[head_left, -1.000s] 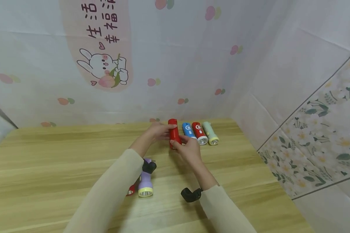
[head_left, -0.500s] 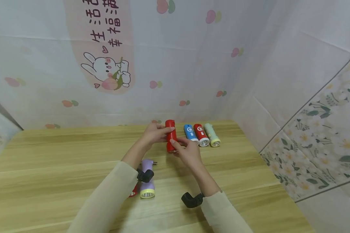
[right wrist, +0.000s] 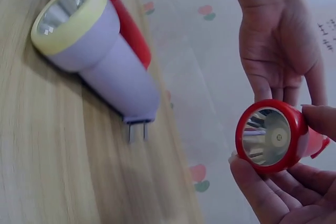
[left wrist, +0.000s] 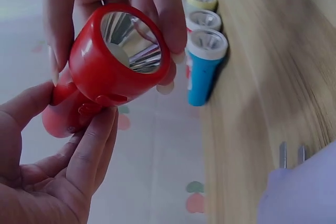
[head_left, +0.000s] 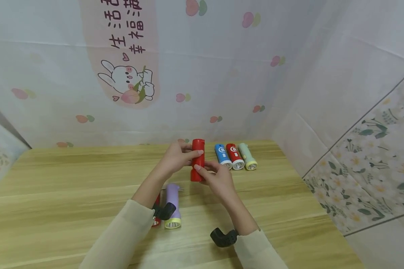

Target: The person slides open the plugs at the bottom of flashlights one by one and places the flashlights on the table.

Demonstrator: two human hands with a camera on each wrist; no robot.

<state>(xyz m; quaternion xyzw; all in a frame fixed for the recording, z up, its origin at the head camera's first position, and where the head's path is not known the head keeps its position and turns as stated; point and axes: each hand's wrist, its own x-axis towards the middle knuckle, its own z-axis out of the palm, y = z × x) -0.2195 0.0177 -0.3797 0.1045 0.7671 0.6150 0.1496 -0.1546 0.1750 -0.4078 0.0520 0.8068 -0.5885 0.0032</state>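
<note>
1. Two hands share one red torch (head_left: pixel 198 160), which I see held up off the table (head_left: pixel 70 209) near its far edge.
2. Left hand (head_left: pixel 177 157): thumb and fingers pinch the narrow body toward the tail end.
3. Right hand (head_left: pixel 219 178): thumb and fingers grip the same torch by its wide lens end, which is the lower end in my head view.
4. Both wrist views let me look into its silvery reflector (left wrist: pixel 139 51).
5. To its right I have three more lying side by side, lenses toward the person: blue torch (head_left: pixel 222 154), white-rimmed red one (head_left: pixel 233 154), green torch (head_left: pixel 246 154).
6. Nearer the person lies the purple torch (head_left: pixel 172 198), yellow-rimmed lens toward the person, two prongs (right wrist: pixel 130 132) at its far end.
7. Beside it I make out another red one (right wrist: pixel 131 32), partly covered in my head view by the left wrist and its black mount (head_left: pixel 165 212).
</note>
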